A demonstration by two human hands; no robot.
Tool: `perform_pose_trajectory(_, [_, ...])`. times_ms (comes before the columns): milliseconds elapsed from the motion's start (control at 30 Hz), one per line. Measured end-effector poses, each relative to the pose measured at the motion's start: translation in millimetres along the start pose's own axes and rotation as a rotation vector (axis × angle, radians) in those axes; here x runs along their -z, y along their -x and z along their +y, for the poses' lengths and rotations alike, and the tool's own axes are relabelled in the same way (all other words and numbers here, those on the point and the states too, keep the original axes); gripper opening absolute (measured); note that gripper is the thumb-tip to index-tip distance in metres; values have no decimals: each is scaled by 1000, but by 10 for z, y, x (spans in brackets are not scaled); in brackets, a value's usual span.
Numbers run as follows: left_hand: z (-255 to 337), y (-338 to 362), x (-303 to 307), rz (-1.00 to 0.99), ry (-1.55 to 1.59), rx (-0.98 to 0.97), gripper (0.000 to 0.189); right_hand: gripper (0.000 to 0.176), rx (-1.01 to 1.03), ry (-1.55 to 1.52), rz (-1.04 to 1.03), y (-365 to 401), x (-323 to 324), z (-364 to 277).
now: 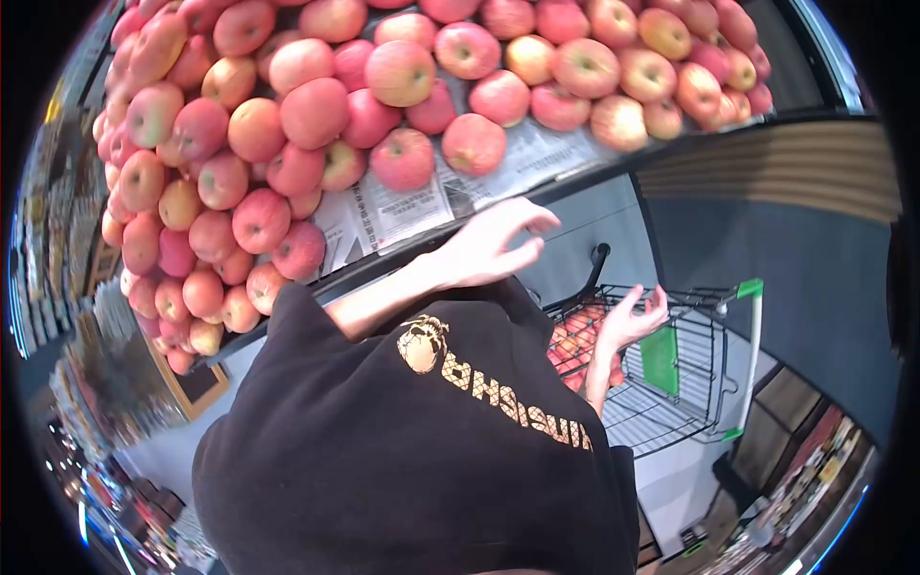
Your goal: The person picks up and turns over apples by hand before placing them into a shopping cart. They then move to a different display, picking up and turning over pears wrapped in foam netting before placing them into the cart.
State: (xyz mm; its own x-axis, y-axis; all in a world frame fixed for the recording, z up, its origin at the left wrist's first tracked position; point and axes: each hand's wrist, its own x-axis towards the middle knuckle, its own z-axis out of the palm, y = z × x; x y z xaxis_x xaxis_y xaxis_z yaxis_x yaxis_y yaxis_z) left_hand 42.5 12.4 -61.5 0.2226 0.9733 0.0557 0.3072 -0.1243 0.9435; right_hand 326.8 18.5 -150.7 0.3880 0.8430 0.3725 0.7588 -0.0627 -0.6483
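My left hand (498, 244) is stretched across the front edge of the apple display, over the newspaper lining (412, 213). Its thumb and bent fingers are apart, and nothing is held between them. The nearest apple (473, 145) lies just beyond it on the paper. My right hand (632, 318) is raised above the shopping cart (704, 383), fingers apart and curled upward, with no object in it. Beneath and left of that hand, several red apples (575, 335) lie in the cart, partly hidden by its wires and my forearm.
A large heap of red and yellowish apples (316, 113) fills the display. The cart has a green panel (659, 362) and a green-and-white handle (755, 355) on its right side. Packed shelves (110, 383) stand at left, and more goods (810, 479) are at lower right.
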Motion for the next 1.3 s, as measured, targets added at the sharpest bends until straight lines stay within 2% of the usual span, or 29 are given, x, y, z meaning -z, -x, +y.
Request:
perform_pose_trajectory(33, [-11,98,153,220,-163,-50,31,32,65,-149,-60,-81,-200,-216])
perform_pose_trajectory(67, [-78,180,296,346,-291,-34,32,33,130,-294,-172,-140,-359,-532])
perform_pose_trajectory(100, [-147,250,413,464,-417,-15,34,35,153,-288,-299,-163,-450,-909])
perform_pose_trajectory(200, [-184,398,607,684,-657,163,39,51,509,-370,-589,-109,-803,-1652])
perform_pose_trajectory(233, [-230,424,608,737,-703,257,43,56,522,-356,-708,-86,-855,-1918])
perform_pose_trajectory(300, [-345,464,637,777,-629,287,47,64,576,-341,-790,-19,-1037,-2188])
perform_pose_trajectory(400, [-321,472,611,757,-582,346,54,67,621,-240,-807,21,-1147,-2339])
perform_pose_trajectory(467, [-353,478,574,768,-583,340,57,69,498,-273,-855,35,-1148,-2378])
perform_pose_trajectory(500, [-370,476,564,775,-595,321,59,69,498,-268,-861,49,-1154,-2367])
perform_pose_trajectory(567, [-406,483,568,770,-626,297,64,76,522,-250,-834,76,-1162,-2320])
perform_pose_trajectory(633, [-385,493,639,748,-608,382,67,76,562,-262,-804,107,-1221,-2246])
perform_pose_trajectory(700, [-382,487,666,725,-644,373,69,77,598,-272,-769,123,-1199,-2217])
perform_pose_trajectory(800, [-329,471,718,703,-642,356,71,81,447,-304,-769,120,-1131,-2238])
perform_pose_trajectory(867, [-273,459,774,616,-632,473,74,85,132,-472,-841,57,-1106,-2161])
perform_pose_trajectory(1000, [-330,489,741,634,-728,364,74,66,-194,-771,-941,-163,-973,-2138])
perform_pose_trajectory(1033, [-323,488,728,630,-670,367,75,64,-451,-1036,-1022,-194,-950,-2085])
perform_pose_trajectory(1100, [-326,495,691,612,-610,362,75,65,-657,-1241,-1118,-269,-850,-2012])
perform_pose_trajectory(1300, [-342,552,647,605,-617,293,71,76,-606,-1213,-1201,-159,-817,-1862])
